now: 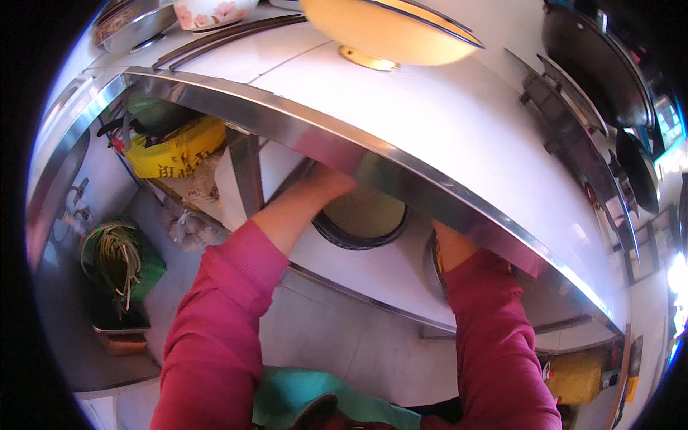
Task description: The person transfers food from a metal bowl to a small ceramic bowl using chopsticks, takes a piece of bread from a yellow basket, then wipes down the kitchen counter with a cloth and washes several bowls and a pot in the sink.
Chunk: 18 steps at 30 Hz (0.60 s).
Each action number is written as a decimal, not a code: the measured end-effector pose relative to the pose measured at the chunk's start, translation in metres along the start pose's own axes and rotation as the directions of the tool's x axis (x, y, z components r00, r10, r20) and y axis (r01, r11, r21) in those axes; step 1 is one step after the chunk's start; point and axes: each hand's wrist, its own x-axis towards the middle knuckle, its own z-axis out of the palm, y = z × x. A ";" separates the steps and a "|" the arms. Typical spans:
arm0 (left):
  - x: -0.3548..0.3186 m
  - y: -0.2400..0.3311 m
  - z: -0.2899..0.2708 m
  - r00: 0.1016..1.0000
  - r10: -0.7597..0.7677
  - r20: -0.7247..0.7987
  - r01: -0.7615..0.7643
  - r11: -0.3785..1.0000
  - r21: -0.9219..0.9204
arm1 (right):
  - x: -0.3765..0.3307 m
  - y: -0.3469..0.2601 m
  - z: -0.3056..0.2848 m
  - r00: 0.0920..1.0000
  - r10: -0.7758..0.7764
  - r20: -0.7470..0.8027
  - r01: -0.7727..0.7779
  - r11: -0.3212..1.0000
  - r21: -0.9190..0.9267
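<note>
Both my arms, in rolled pink-red sleeves, reach in beneath the metal edge (344, 143) of a counter. My left hand (326, 185) is over the left side of a round vessel with a dark rim (355, 244) and a pale inside, on a white lower shelf (337, 276). The counter edge hides its fingers. Only the wrist part of my right hand (453, 247) shows, beside another round vessel with a metallic rim (434, 269). Its fingers are hidden too, so I cannot tell whether either hand grips anything.
A yellow enamel basin (387, 32), a flowered bowl (211, 13) and dark sticks (222, 39) lie on the white countertop. Pans (598, 68) and knives stand at right. Below left are a yellow bag (175, 149) and long green vegetables (118, 258) in a green bag.
</note>
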 end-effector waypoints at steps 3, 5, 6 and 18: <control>-0.014 -0.028 0.047 0.924 -0.365 -0.117 0.197 0.715 -0.671 | -0.027 -0.016 -0.017 0.996 -0.088 0.015 0.088 0.996 0.020; -0.017 0.039 0.041 0.766 -0.622 0.165 0.254 0.057 -0.966 | -0.085 -0.001 -0.042 0.994 -0.080 0.071 0.077 0.996 0.040; -0.039 0.102 -0.015 0.636 -0.651 0.414 0.313 -0.273 -0.910 | -0.116 -0.009 -0.059 0.990 -0.111 0.085 0.103 0.990 0.097; -0.237 0.338 -0.085 0.122 -0.129 0.984 0.990 -0.053 -0.130 | -0.450 -0.126 -0.447 0.517 0.800 0.304 -0.815 0.351 0.462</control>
